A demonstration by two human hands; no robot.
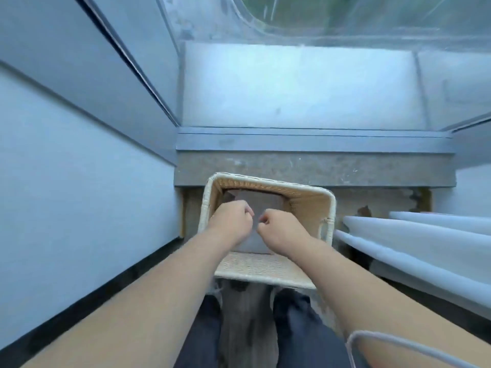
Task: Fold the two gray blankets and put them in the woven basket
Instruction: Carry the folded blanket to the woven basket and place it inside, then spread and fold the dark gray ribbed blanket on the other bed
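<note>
Directly beneath both hands lies the gray blanket (267,204), folded flat inside the woven basket (268,272). The left hand (230,221) and the right hand (282,226) hover side by side over the middle of the cloth, close together but apart, with a strip of gray showing between them. Both have their fingers curled in toward the palm. Nothing shows inside either fist, but I cannot tell whether the fingertips pinch the cloth or only hang over it.

From the hands the blanket spreads away from the body toward the far wall of the basket and back under the wrists toward the near wall. Its long axis seems to run near to far, with its edges square to the basket walls. It sits a little more under the left hand, so that hand is nearer its middle. The right hand is nearer the handle opening (324,229) in the basket's side wall.

A darker corner (228,197) beyond the left hand may be a second layer. I cannot tell whether one blanket or two lie there. If both are in, the job looks nearly done, and any next move would only be pressing the cloth flat.
</note>
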